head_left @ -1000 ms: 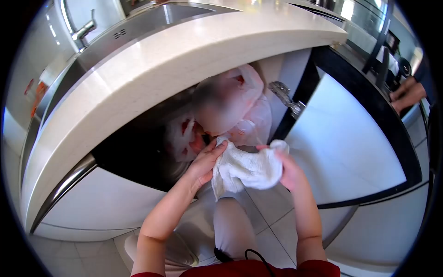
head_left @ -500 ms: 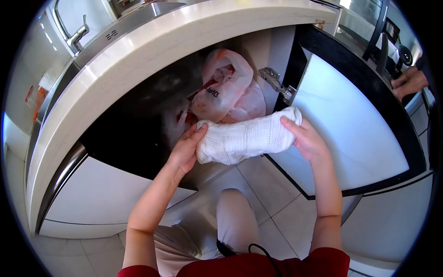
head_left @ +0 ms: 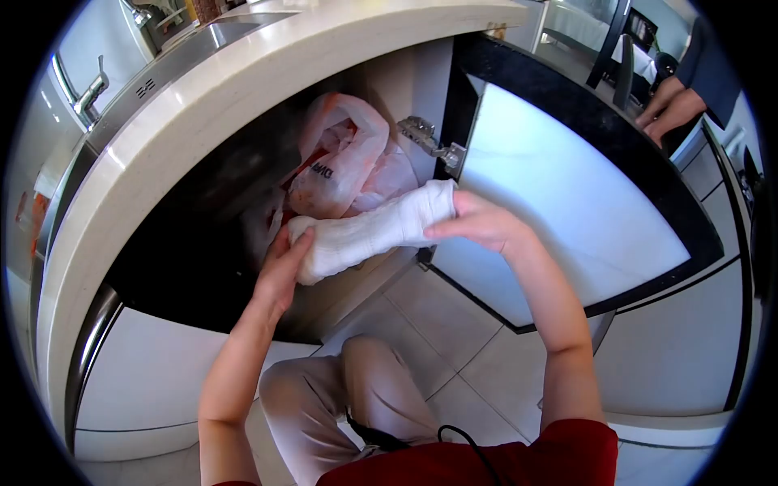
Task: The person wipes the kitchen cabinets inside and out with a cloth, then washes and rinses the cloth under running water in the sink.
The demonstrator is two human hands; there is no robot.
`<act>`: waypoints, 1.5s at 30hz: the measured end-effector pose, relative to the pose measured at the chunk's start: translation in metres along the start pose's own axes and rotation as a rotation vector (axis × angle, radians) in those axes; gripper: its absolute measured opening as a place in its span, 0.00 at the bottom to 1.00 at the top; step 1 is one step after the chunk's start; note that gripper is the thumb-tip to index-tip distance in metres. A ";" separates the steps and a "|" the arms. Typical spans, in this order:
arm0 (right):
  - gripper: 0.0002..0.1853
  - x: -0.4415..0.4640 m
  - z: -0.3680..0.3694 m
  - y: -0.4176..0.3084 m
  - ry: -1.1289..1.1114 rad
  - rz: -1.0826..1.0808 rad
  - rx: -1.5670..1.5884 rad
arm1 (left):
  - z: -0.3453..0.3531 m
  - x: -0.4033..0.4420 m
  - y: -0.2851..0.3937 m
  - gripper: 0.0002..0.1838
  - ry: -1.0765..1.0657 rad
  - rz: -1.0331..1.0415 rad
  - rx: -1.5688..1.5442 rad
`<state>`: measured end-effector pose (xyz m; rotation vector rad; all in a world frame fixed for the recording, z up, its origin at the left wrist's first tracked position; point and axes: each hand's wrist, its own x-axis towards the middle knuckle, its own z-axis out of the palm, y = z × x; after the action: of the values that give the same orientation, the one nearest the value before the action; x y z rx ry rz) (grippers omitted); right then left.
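Note:
A white cloth (head_left: 369,235), folded into a long thick bundle, is stretched between my two hands in front of the cabinet opening. My left hand (head_left: 284,263) grips its left end, thumb on top. The right end is held by my right hand (head_left: 478,223), with the thumb below the edge and the fingers at the end. Just behind the cloth, inside the cabinet, sits a translucent white plastic bag (head_left: 344,174) with dark lettering and reddish contents.
To the right an open cabinet door (head_left: 567,194) hangs on a metal hinge (head_left: 433,146). Above runs the curved countertop edge (head_left: 243,93), with a sink and faucet (head_left: 91,97) at upper left. Another person's legs (head_left: 673,105) show at far right. Tiled floor (head_left: 438,324) lies below.
The view has shifted, so the cabinet sits further left. The cloth's right end has tilted upward, and my right hand has turned, its fingers now at the cloth's end.

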<state>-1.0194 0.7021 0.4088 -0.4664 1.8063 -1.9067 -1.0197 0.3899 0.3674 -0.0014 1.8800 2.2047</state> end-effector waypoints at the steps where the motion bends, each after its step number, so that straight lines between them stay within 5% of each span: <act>1: 0.23 -0.005 0.001 -0.002 0.013 -0.004 -0.017 | 0.004 -0.005 0.005 0.25 0.000 0.052 0.060; 3: 0.31 -0.020 0.001 0.004 0.140 -0.111 -0.212 | 0.000 -0.003 0.000 0.30 -0.064 0.146 0.217; 5: 0.38 -0.039 -0.006 0.020 0.285 -0.147 -0.389 | 0.003 -0.007 -0.002 0.30 -0.075 -0.025 0.211; 7: 0.43 -0.063 -0.001 0.025 0.554 0.188 -0.289 | 0.019 -0.007 -0.009 0.28 -0.115 0.098 0.241; 9: 0.42 -0.084 0.010 0.018 0.541 0.155 -0.268 | 0.026 0.003 -0.010 0.22 -0.390 -0.032 0.293; 11: 0.33 -0.107 0.026 0.001 0.369 0.138 -1.019 | 0.046 -0.004 0.004 0.20 -0.516 -0.047 0.270; 12: 0.21 -0.117 0.026 0.008 0.364 0.089 -1.192 | 0.056 -0.007 0.010 0.21 -0.571 0.164 0.533; 13: 0.21 -0.126 0.028 0.001 0.365 0.102 -1.192 | 0.065 -0.008 0.015 0.21 -0.613 0.378 0.793; 15: 0.15 -0.139 0.032 -0.020 0.558 -0.128 -1.567 | 0.076 -0.002 0.025 0.17 -0.717 0.291 0.834; 17: 0.13 -0.147 0.023 -0.024 0.619 -0.311 -1.513 | 0.078 -0.002 0.030 0.12 -0.641 0.635 0.867; 18: 0.12 -0.150 0.023 -0.028 0.614 -0.175 -1.104 | 0.079 0.001 0.035 0.11 -0.639 0.733 0.807; 19: 0.11 -0.153 0.024 -0.034 0.592 -0.039 -0.704 | 0.082 -0.001 0.038 0.10 -0.646 0.617 0.579; 21: 0.11 -0.148 0.031 -0.043 0.631 0.075 -0.606 | 0.076 -0.005 0.043 0.11 -0.619 0.165 0.226; 23: 0.13 -0.135 0.032 -0.038 0.687 -0.128 -0.559 | 0.071 -0.010 0.044 0.11 -0.543 0.167 0.141; 26: 0.13 -0.119 0.039 -0.040 0.748 -0.099 -0.494 | 0.066 -0.010 0.050 0.10 -0.463 0.058 -0.135; 31: 0.11 -0.139 0.039 -0.048 0.781 -0.127 -0.643 | 0.072 -0.001 0.058 0.08 -0.458 0.166 0.196; 33: 0.10 -0.149 0.037 -0.047 0.803 -0.157 -0.601 | 0.080 0.004 0.063 0.10 -0.487 0.704 0.612; 37: 0.09 -0.152 0.034 -0.044 0.873 -0.207 -0.552 | 0.100 -0.003 0.065 0.12 -0.484 0.315 0.295; 40: 0.09 -0.137 0.033 -0.041 0.878 -0.206 -0.609 | 0.110 -0.015 0.059 0.13 -0.339 0.297 0.069; 43: 0.09 -0.095 0.040 -0.033 0.838 -0.258 -0.551 | 0.083 -0.052 0.064 0.12 -0.117 0.532 0.385; 45: 0.10 -0.056 0.053 -0.027 0.814 -0.502 -0.496 | 0.056 -0.092 0.071 0.09 0.116 0.776 0.617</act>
<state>-0.9467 0.6887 0.4440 -0.3397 2.9603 -2.1385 -0.9353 0.4172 0.4605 0.8501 2.9010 1.8873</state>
